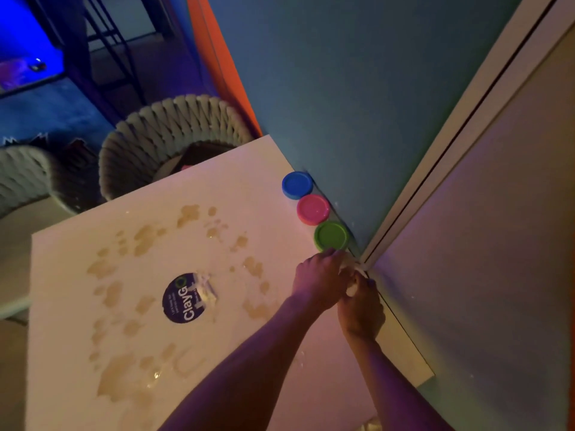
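Observation:
My left hand (320,279) and my right hand (362,309) meet at the right edge of a white table (236,188), close to the wall corner. Between them sits a small white tub or lump (351,289), mostly hidden by my fingers; both hands curl round it. Three tubs stand in a row along the wall just beyond: one with a green lid (331,236) nearest my left hand, then a pink lid (313,209), then a blue lid (297,185).
A dark round "ClayG" sticker under crumpled clear wrap (186,298) lies mid-table, ringed by tan stains. A woven basket (174,132) stands past the table's far edge, another (21,178) at the left. Walls close off the right side.

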Demonstrator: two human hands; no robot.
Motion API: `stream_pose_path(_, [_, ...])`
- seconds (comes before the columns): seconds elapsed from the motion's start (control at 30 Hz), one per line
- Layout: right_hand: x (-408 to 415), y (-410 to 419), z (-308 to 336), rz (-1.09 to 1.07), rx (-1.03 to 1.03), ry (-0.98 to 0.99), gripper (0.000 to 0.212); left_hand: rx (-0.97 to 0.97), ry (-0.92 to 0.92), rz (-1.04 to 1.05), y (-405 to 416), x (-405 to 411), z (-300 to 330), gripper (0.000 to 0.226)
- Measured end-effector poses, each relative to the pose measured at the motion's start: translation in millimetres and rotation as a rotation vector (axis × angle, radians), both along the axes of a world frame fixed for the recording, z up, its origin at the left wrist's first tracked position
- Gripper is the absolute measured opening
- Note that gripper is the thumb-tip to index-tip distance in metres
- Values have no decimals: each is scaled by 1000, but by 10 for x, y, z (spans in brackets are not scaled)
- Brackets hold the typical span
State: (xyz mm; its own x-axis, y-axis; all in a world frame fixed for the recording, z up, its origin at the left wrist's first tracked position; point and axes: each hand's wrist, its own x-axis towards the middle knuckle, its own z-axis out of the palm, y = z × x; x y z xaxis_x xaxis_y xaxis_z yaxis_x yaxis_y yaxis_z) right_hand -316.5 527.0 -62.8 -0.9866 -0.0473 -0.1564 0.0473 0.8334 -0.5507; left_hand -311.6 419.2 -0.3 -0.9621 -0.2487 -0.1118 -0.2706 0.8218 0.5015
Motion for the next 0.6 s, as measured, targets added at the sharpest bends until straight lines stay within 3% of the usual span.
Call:
stream_pose_path(0.17, [326,42,102,133,-29,80,35,61,131,19,-53,450,55,30])
stream_pose_path(0.33, [761,-16,182,208,-105,115,32,130,139,76,-163,944,126,31])
stream_pose_path(0.6, [1727,-313,419,346,-374,138,24,226,239,123,-521,2056,316,26])
